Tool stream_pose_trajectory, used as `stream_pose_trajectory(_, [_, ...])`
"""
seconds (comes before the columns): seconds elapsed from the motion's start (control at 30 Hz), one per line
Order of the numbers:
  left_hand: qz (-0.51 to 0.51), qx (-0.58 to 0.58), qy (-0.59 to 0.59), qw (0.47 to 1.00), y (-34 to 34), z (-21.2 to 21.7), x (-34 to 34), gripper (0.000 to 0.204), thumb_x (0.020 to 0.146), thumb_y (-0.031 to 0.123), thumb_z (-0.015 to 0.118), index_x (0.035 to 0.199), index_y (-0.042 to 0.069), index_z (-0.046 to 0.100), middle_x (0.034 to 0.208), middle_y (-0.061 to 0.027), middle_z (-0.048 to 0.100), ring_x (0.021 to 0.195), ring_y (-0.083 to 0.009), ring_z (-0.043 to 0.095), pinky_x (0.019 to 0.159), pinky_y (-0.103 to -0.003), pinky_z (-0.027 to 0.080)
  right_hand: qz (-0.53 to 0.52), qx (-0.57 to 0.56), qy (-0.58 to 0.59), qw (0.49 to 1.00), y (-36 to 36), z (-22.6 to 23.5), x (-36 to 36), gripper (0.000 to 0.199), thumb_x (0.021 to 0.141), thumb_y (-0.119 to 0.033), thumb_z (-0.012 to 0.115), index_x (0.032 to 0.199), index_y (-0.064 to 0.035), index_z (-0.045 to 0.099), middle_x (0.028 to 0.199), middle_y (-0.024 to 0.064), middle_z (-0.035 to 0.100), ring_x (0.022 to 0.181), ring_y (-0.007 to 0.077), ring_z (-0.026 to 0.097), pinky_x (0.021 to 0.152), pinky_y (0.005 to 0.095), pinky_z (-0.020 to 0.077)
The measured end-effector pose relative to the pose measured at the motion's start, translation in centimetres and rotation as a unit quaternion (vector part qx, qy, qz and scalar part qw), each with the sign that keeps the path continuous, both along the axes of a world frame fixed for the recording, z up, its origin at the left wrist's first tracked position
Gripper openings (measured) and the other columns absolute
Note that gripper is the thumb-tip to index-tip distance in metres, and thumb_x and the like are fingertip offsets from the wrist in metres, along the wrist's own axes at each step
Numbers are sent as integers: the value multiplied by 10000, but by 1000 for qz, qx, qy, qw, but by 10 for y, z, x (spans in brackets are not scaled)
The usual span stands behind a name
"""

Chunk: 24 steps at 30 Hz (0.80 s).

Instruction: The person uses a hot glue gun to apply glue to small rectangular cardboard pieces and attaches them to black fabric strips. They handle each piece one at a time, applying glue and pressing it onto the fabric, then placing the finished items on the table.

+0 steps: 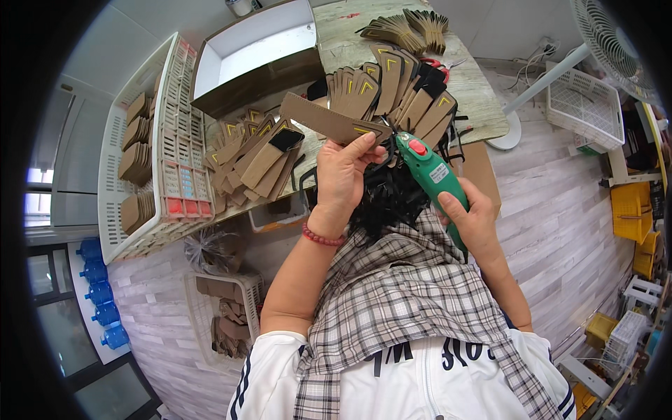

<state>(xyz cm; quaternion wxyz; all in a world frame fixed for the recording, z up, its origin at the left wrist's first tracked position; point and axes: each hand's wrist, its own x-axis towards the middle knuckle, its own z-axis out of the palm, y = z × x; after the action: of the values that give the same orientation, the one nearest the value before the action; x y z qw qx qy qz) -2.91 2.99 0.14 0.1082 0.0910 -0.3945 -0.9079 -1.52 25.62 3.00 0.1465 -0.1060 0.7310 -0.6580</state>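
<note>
My left hand (343, 170) pinches a flat brown strip (323, 117) by its right end, where a yellow angled mark shows. Its fingers are closed on the strip. My right hand (470, 213) is wrapped round a green handheld power tool (430, 171) with a red button. The tool's narrow tip meets the strip's right end or lies very close to it; I cannot tell which. Below lies a heap of black scraps (388, 203) on my checked apron (406, 294). Beyond my hands, fanned brown strips (353, 91) with yellow marks and some black patches cover the table (483, 91).
An open box (259, 84) and a white crate (175, 150) of stacked brown pieces stand at the left. More bundles (406, 31) and red-handled scissors (437, 68) lie farther back. A second crate (255, 301) sits on the floor; a fan (609, 42) stands at right.
</note>
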Motion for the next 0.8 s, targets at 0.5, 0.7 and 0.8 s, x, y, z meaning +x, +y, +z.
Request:
stream_pose_trajectory(0.5, [190,115,-134,966,-85,-44,-23,166,854,89,671,976,-9,614,865,-92,656,685,-205,649,598,-275,532,-4,66,14,998,8,-12,-7,299,876,-251,675,1013,10,624,671,5,574,576,63,520,522,237,424])
stream_pose_trajectory(0.7, [245,-686,-101,678,-33,-58,-108,299,746,209,731,956,33,612,936,-98,561,983,-300,510,887,-415,392,-25,77,-9,997,6,-17,-9,289,887,-249,665,1002,13,626,669,10,582,555,65,520,514,230,431])
stream_pose_trajectory(0.8, [198,-723,-98,655,-33,-68,-124,313,720,188,739,966,73,584,947,-96,563,981,-303,509,885,-406,364,-37,80,1,996,8,-16,-11,285,889,-247,664,998,13,625,671,12,582,554,65,524,512,230,431])
